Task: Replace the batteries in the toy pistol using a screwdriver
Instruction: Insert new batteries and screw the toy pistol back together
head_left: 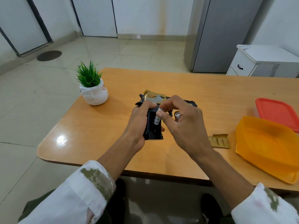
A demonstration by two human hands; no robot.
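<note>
Wooden table with orange-brown top and rounded corners (97, 135), seen from above by the seated person. One open tub of translucent orange plastic (267, 147) stands at the right edge, and one box with a red plastic lid (278, 112) is just behind it. One white ceramic pot of green artificial grass (94, 94) occupies the far left corner.

One black-and-gold plastic toy pistol (152, 131) is held above the table centre, between the two hands. Its slide runs left to right at the far end, hammer end to the left. The grip's long axis points back toward the person, with the opened battery bay facing up.

The left hand (139, 122) is wrapped around the grip from the left, fingers curled over it. The right hand (184, 126), just right of the grip, pinches the far end of one white printed cylindrical battery (157, 121) between thumb and forefinger. This battery lies lengthwise in the bay, parallel to the grip. A second silver-capped battery (178, 115) is tucked under the remaining curled fingers, end up.

One flat gold ribbed battery cover (219, 141) lies on the table, between the right wrist and the tub.
</note>
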